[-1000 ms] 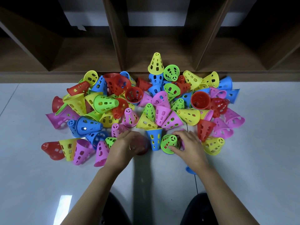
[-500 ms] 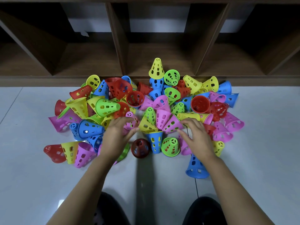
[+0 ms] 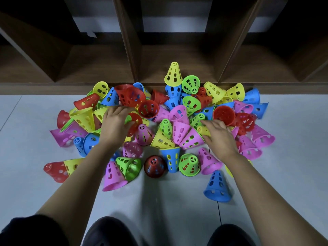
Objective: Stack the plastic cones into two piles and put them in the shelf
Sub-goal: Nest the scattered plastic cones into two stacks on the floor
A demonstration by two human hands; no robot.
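Several perforated plastic cones in red, yellow, green, blue and pink lie heaped on the pale floor in front of the wooden shelf (image 3: 53, 87). My left hand (image 3: 115, 126) reaches into the left part of the heap. Its fingers and thumb curl round a green cone (image 3: 128, 119) lying on its side, mostly hidden under the palm. My right hand (image 3: 220, 137) lies with straight fingers over a yellow cone (image 3: 203, 130) lying on its side. Near me, a red cone (image 3: 154, 166), a green cone (image 3: 189, 165) and a blue cone (image 3: 218, 188) stand upright.
The shelf's open compartments (image 3: 177, 68) are directly behind the heap, split by upright dividers (image 3: 129, 55). A yellow cone (image 3: 173, 74) sits on top of a blue one at the heap's back. Bare floor (image 3: 177, 201) lies between the cones and my knees.
Both hands left the near cones and moved forward into the heap. The left went onto the green cone, the right onto the yellow one. The red and green cones stay standing.
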